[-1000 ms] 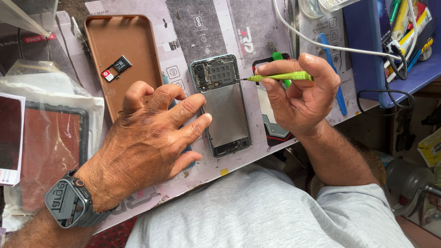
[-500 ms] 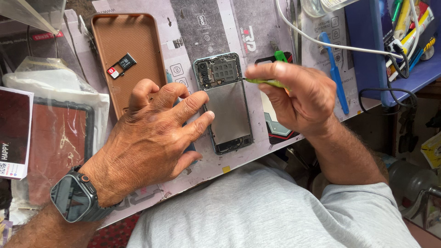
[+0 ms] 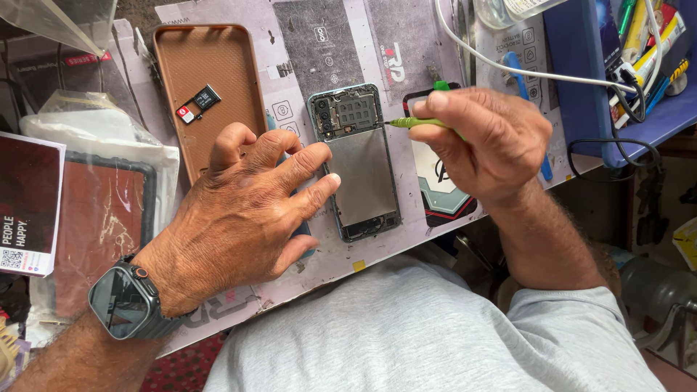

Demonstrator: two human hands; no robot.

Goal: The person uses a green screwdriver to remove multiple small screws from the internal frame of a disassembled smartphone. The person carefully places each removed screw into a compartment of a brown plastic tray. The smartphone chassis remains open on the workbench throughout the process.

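An opened smartphone [image 3: 361, 163] lies back-up on the work mat [image 3: 319, 43], its circuit board and silver battery plate exposed. My left hand [image 3: 243, 214] rests flat beside it, fingertips pressing on the phone's left edge. My right hand [image 3: 483, 141] grips a green screwdriver [image 3: 414, 123], whose tip touches the phone's right edge near the top board. A smartwatch [image 3: 127, 301] sits on my left wrist.
A brown phone case [image 3: 218, 65] holding small cards [image 3: 198, 104] lies at upper left. A dark back cover [image 3: 435, 189] sits under my right hand. A white cable [image 3: 523, 69], a blue tray [image 3: 581, 80] of tools and plastic-wrapped packages [image 3: 102, 196] surround the mat.
My right hand has turned over the screwdriver and brought its tip to the phone's right edge. My left hand has stayed on the phone.
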